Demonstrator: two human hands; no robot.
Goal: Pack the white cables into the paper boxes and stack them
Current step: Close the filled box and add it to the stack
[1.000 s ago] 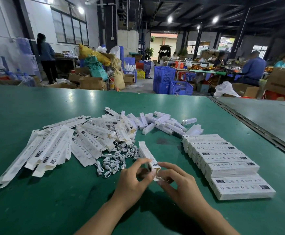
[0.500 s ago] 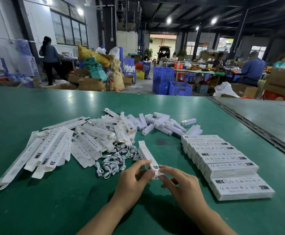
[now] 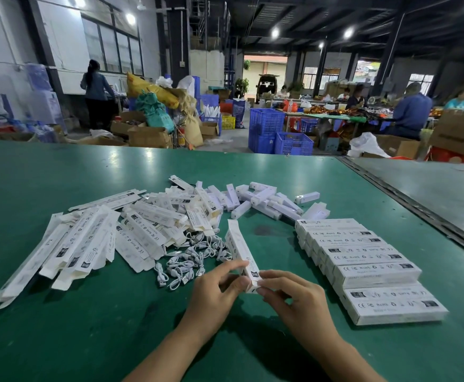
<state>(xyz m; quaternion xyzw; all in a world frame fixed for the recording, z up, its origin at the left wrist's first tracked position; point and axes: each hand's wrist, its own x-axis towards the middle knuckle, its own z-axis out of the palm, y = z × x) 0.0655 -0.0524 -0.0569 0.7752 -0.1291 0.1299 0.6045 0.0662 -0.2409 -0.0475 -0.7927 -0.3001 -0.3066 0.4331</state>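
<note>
Step (judged): tucking shut the near-end flap of one paper box (image 3: pixel 240 249).
Left hand (image 3: pixel 214 293): grip pinched on the box's near end.
Right hand (image 3: pixel 299 301): grip pinched on the same end, fingertips at the flap.
Box: tilted, far end toward 11 o'clock.
White cables (image 3: pixel 195 257): loose heap at 10 o'clock from the hands, on the surface (image 3: pixel 60 340).
Packed stack (image 3: pixel 363 260): 3 o'clock.
Technique: brace with left, fold flap square with right, avoid crushing corners.

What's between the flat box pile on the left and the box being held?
Head view: the loose white cables lie between the flat boxes and the held box.
</note>
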